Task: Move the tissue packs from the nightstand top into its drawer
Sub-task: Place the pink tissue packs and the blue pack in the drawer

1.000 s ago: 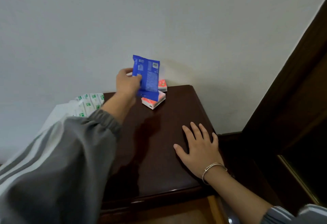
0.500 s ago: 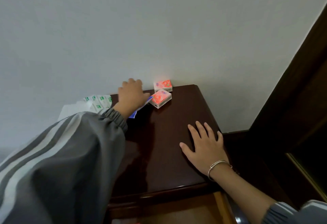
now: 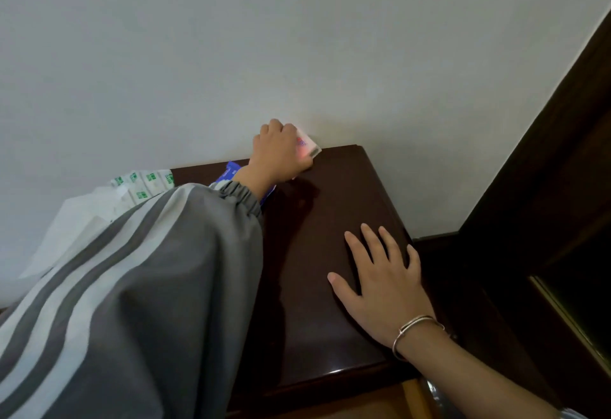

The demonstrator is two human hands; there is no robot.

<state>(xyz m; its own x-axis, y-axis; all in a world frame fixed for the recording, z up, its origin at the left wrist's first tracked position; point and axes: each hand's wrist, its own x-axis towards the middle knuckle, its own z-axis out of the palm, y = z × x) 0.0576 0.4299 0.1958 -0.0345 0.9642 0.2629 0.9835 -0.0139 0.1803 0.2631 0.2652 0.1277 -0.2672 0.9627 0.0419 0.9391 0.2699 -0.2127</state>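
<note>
Far left: we see a white sheet [image 3: 72,223] lying beside the nightstand, with green-printed packs [image 3: 145,182] on its far end, just off the nightstand's left edge.
Sleeve: a grey sleeve [image 3: 139,286] with pale stripes reaches across from the lower left, and its elastic cuff lies over the rear left part of the nightstand top [image 3: 330,220].
Blue pack: the blue pack [image 3: 228,172] lies flat on the nightstand top near the back. It is mostly covered by the cuff and wrist, with only its corners showing.
Left hand: our left hand [image 3: 277,150] is at the rear edge, close against the wall [image 3: 297,38].
Left grip: the fingers are curled down over the pink tissue pack [image 3: 309,145] and clamp it.
Pink pack: it is still up on the nightstand top by the wall (we can only see its right end past the knuckles).
Right hand: our right hand [image 3: 386,286] lies palm down near the right edge of the top, well apart from the left hand.
Right grip: the fingers are straight and spread, holding nothing.
Wrist: a thin silver bracelet [image 3: 417,329] circles it.
Drawer: a strip of the drawer [image 3: 347,407], in lighter wood, shows under the front edge. We cannot tell what lies in it.
Far right: a dark wooden frame [image 3: 545,187] rises beside the nightstand.
</note>
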